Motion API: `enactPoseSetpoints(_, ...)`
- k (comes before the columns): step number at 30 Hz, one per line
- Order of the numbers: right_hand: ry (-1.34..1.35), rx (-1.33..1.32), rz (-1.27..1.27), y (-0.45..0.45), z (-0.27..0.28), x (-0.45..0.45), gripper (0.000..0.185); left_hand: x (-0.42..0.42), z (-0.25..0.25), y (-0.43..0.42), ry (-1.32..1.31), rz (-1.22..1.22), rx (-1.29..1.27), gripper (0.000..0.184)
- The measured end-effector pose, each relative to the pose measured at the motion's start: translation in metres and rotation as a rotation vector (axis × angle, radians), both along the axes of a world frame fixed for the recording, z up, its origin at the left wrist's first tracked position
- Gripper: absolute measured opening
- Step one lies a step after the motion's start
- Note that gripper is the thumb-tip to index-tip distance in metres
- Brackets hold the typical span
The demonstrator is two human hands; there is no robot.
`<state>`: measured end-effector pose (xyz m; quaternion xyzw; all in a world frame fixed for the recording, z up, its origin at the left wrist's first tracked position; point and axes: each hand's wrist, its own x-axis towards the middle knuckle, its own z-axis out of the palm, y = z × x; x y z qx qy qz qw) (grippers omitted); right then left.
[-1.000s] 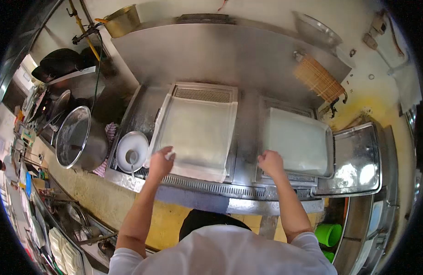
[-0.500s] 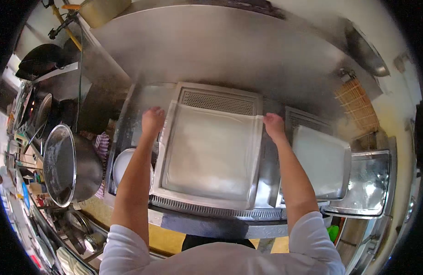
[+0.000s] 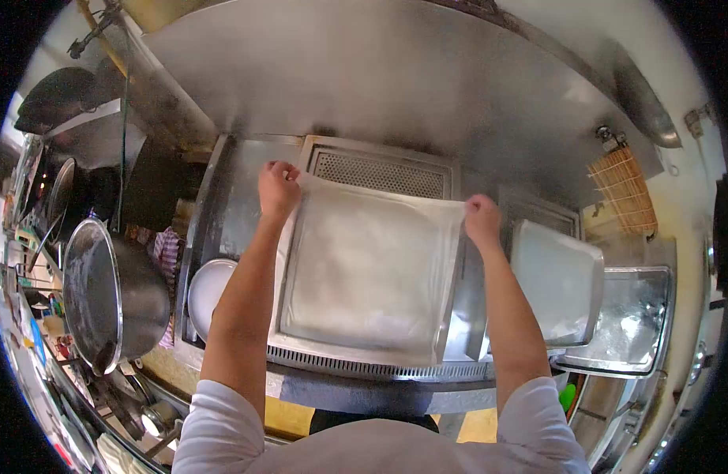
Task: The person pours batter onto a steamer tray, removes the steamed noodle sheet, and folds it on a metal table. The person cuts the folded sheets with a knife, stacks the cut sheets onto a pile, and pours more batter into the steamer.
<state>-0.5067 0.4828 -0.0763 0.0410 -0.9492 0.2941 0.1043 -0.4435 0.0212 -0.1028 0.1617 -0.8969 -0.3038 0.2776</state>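
Note:
A thin white cloth (image 3: 372, 272) lies over a metal-framed steamer with a perforated panel (image 3: 380, 172) along its back. My left hand (image 3: 279, 188) pinches the cloth's back left corner, its fingers closed. At the back right corner my right hand (image 3: 482, 219) is closed on the same cloth. The back edge stretches between both hands, just in front of the holes. To the right, a second pale sheet (image 3: 557, 280) covers a tray over another steamer.
Left of the steamer stand a white bowl (image 3: 209, 294) and a large metal pot (image 3: 135, 296). A metal tray (image 3: 628, 316) sits at the far right, and a bamboo mat (image 3: 623, 188) hangs at the back right. A steel wall (image 3: 364, 71) rises behind.
Both hands have moved from the front area to the cloth's back corners and now grip them. The back edge looks slightly lifted. The view has shifted too.

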Motion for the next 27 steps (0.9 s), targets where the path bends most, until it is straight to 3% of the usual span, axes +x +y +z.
enactPoseSetpoints(5,0.193,-0.091,0.074,0.021,0.039,0.054,0.008,0.072,0.062,0.008,0.202,0.057,0.095,0.006)
enactPoseSetpoints(14,0.570,-0.200,0.331,0.023,0.207,0.231,0.010,0.327,0.180,0.061,0.444,0.384,0.109,0.009)
enactPoseSetpoints(19,0.587,-0.296,0.546,0.015,0.278,0.308,0.008,0.472,0.209,0.093,0.606,0.550,0.128,0.009)
enactPoseSetpoints(22,0.597,-0.317,0.702,-0.002,0.309,0.342,0.006,0.555,0.212,0.109,0.730,0.552,0.367,0.007)
enactPoseSetpoints(27,0.587,-0.450,0.992,-0.049,0.356,0.412,0.007,0.705,0.239,0.153,0.799,0.790,0.254,0.006)
